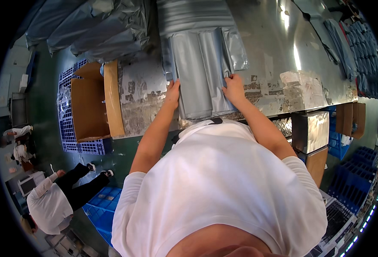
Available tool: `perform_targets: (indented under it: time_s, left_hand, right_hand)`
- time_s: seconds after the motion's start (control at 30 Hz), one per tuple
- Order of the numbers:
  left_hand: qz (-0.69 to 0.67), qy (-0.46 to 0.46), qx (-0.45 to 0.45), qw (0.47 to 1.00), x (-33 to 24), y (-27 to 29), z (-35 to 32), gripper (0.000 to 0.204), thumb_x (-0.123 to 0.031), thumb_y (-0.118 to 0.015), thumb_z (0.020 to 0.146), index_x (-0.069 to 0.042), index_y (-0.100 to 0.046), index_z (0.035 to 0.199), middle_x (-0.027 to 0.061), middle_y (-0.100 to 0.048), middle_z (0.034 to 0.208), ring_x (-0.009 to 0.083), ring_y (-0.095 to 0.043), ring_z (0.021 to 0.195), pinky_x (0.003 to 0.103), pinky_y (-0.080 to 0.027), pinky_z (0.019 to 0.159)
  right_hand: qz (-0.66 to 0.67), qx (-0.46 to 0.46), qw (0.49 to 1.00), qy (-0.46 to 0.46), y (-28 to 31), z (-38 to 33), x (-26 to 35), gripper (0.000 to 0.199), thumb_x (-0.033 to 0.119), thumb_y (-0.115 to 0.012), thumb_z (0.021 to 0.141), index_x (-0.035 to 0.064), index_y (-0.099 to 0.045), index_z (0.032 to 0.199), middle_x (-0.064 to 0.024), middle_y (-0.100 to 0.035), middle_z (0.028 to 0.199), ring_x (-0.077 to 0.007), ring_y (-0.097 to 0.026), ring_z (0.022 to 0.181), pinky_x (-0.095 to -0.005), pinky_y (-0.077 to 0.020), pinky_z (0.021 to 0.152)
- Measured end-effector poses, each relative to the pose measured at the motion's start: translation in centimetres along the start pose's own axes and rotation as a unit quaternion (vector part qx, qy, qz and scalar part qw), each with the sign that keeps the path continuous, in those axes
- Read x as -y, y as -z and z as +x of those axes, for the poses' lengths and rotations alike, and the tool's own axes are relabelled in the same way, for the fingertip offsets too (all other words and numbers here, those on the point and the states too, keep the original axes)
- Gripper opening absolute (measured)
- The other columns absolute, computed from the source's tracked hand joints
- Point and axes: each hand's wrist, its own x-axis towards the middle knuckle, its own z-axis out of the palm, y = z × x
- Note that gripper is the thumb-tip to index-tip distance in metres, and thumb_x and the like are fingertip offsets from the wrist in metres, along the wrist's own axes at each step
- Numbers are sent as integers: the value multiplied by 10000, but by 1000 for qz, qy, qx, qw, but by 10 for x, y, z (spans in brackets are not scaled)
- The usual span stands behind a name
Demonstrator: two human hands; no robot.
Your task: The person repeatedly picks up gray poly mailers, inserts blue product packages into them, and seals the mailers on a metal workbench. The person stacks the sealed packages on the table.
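Note:
A folded grey plastic sheet [193, 73], smooth and slightly shiny, lies lengthwise on the metal table in front of me, its near end by my waist. My left hand [172, 93] grips its left edge, fingers closed and partly hidden by the fold. On the opposite side my right hand [234, 88] pinches the raised right edge between thumb and fingers. Under and beyond this sheet lies a wider stack of grey plastic sheets [195, 16], reaching to the top of the view. I cannot tell whether the piece in my hands is one layer or several.
The metal table [268, 51] carries worn tape patches. Grey plastic bundles [99, 30] are heaped at far left, more grey pieces [364, 51] at far right. An open cardboard box [88, 107] stands on a blue pallet [65, 107] at left. Beyond blue crates [105, 205] is another person [52, 203].

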Motion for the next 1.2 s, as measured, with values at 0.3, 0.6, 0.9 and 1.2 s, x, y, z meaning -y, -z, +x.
perform_targets:
  time_s: [0.3, 0.6, 0.9, 1.2]
  left_hand:
    - [5, 5, -19, 1000, 0, 1, 1, 646, -320, -512, 883, -1, -208, 1354, 147, -424, 1282, 228, -474, 1115, 348, -435, 889]
    - [-18, 12, -12, 1000, -1, 3, 3, 389, -265, -487, 892, -32, -440, 1200, 81, -568, 1079, 184, -556, 969, 313, -469, 803]
    - [243, -176, -30, 954, -14, -44, 1, 373, -253, -586, 839, 21, -470, 1064, 107, -557, 960, 162, -518, 850, 296, -433, 731]
    - [203, -124, 49, 970, -11, -81, 8, 444, -255, -596, 821, 36, -450, 1122, 164, -548, 1034, 212, -521, 933, 313, -422, 783]
  right_hand:
    - [38, -72, 997, -9, -6, -1, 23, 408, 96, -668, 654, 22, -560, 1039, -231, -457, 1141, -362, -442, 1069, -401, -426, 847]
    - [560, 164, 757, -294, -6, 22, -2, 450, 71, -609, 715, -17, -463, 1131, -165, -575, 956, -239, -572, 814, -326, -460, 725]
    - [487, 149, 851, -127, 13, 22, 33, 374, 164, -549, 833, -1, -460, 1157, -127, -567, 1065, -189, -551, 949, -305, -431, 828]
    - [461, 176, 855, -163, 21, 35, 21, 541, 200, -693, 744, -50, -442, 1153, -141, -564, 1050, -215, -573, 931, -322, -466, 792]
